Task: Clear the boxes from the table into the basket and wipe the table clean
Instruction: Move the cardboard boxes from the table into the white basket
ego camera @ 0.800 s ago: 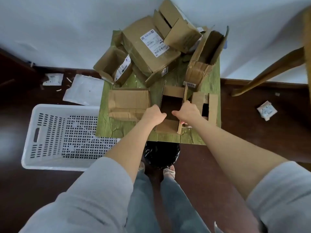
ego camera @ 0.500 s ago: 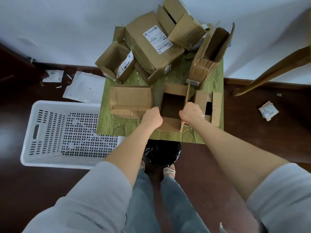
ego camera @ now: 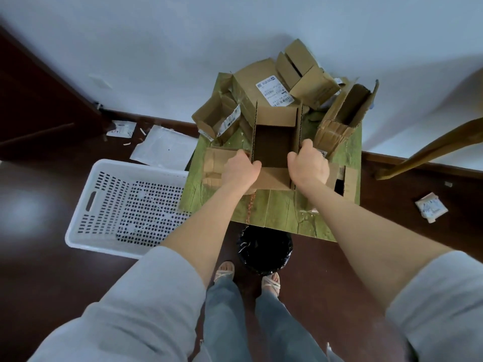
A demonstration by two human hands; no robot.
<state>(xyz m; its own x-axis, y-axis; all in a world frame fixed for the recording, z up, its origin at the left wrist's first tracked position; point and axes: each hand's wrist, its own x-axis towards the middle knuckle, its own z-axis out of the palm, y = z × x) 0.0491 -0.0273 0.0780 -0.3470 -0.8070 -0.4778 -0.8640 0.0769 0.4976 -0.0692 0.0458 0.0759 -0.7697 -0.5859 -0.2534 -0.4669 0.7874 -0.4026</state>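
Head view: left hand [ego camera: 239, 169] and right hand [ego camera: 308, 165] clench side walls of the open cardboard box [ego camera: 274, 142], seemingly raised; basket [ego camera: 83, 220] lies at eight o'clock, nearer the left.

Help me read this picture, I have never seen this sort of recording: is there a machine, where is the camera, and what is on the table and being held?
There is no machine: a person does the job with bare hands. The picture comes from a wide-angle camera worn on the head, looking down, so you see the person's own arms, legs and feet. The left hand and right hand each grip a side wall of an open box, which is empty inside. Below it is a green table crowded with more cardboard boxes. On the dark floor to the left stands a white basket, with no box visible in it. A black bin stands by the table's near edge.
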